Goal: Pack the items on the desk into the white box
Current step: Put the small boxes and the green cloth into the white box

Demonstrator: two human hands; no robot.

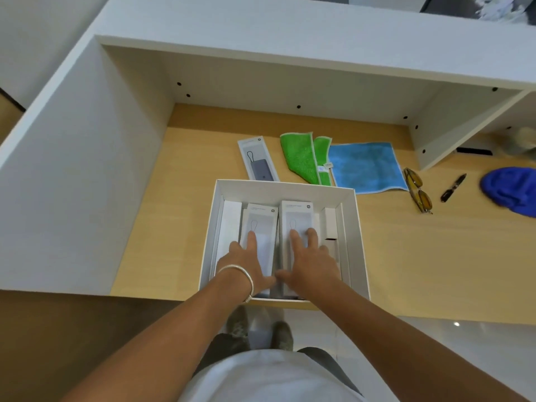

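The white box sits at the desk's front edge. Inside it lie two slim power-bank packages side by side, the left package and the right package. My left hand, with a silver bangle on the wrist, lies flat on the left package with fingers spread. My right hand presses flat on the right package. White inserts stand along the box's left wall and right wall. A third power-bank package lies on the desk just behind the box.
Behind the box lie a green cloth and a blue cloth. Yellow-lensed glasses, a black pen and a blue cloth bundle lie to the right. A white shelf frame encloses the desk's back and left.
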